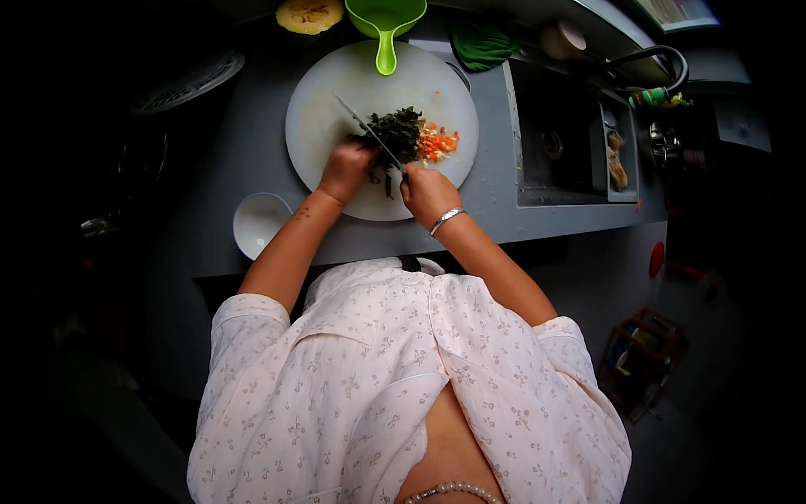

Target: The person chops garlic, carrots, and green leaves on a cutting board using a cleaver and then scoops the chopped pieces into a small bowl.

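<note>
Lying in a pile on the round white cutting board (323, 109), right of its middle: dark leafy greens (396, 130), a few loose pieces on the near side. Knife (367, 128) crosses the pile diagonally, tip pointing away and left. Right hand (429, 195) closed around the knife handle, silver bracelet (447, 220) on the wrist. Left hand (345, 170) at the near-left edge of the greens, fingers bent and in shadow; cannot tell if they pinch any leaves. Diced orange and pale bits (438, 144) sit just beside the pile, on its right. Green scoop (386, 21) at the far edge, handle over the board. Cut yellow piece (309, 14) left of the scoop, green cloth (483, 46) to the right. White bowl (259, 223) on the grey counter (491, 210), beside the left forearm. Sink (546, 172) right of the board.
</note>
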Demonstrator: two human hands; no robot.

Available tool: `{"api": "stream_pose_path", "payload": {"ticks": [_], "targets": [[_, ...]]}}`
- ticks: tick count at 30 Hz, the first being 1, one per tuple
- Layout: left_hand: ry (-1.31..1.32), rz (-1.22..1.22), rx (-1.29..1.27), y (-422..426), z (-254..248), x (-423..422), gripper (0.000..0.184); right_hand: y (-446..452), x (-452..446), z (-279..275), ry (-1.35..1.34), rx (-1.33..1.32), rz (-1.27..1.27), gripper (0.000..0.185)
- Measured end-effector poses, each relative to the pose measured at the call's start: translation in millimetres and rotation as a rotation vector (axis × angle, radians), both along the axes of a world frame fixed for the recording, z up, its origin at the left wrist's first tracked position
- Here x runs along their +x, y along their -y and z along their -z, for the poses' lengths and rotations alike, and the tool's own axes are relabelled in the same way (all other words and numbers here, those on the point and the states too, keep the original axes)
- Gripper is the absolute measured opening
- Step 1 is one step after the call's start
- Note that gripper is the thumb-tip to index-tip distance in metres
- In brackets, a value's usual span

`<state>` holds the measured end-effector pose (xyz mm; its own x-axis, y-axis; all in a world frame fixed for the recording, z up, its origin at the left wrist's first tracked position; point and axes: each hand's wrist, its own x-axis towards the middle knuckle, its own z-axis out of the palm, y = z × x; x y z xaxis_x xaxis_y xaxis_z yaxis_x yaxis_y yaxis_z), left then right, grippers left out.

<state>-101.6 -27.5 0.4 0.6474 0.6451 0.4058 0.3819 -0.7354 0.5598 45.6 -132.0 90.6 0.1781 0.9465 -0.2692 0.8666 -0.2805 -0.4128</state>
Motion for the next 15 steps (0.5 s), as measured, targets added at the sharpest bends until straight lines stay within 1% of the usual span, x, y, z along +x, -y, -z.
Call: {"api": "stream_pose_path", "payload": {"ticks": [1, 3, 4, 8, 10, 14, 15], "targets": [[-0.002, -0.006, -0.002, -0.3, -1.3, 0.0, 0.01, -2.3, -1.1, -0.1, 0.008, -0.033, -0.013, 0.015], [-0.004, -0.002, 0.016, 0.9, -3.9, -0.7, 0.01, -7.9, -2.4, 11.8, 0.004, -0.012, -0.011, 0.014], [-0.045, 0.006, -0.012, 0.7, -3.5, -2.6, 0.013, -10.2, -2.7, 15.9, 0.005, 0.016, -0.003, 0.012], [-0.04, 0.013, -0.013, 7.6, -15.6, -8.1, 0.019, -10.5, -1.9, 17.1, -0.008, 0.031, 0.015, 0.014], [-0.024, 0.022, 0.073, 12.5, -37.0, -11.4, 0.025, -9.0, 4.9, 16.9, -0.044, 0.103, 0.015, 0.015], [-0.027, 0.005, 0.048, 16.4, -24.0, -15.9, 0.025, -1.4, 7.0, 3.9, -0.084, 0.141, 0.017, 0.016], [0.021, 0.01, 0.025, 14.1, -17.8, -15.9, 0.025, 1.1, 5.7, -0.4, -0.082, 0.13, 0.029, 0.016]]}}
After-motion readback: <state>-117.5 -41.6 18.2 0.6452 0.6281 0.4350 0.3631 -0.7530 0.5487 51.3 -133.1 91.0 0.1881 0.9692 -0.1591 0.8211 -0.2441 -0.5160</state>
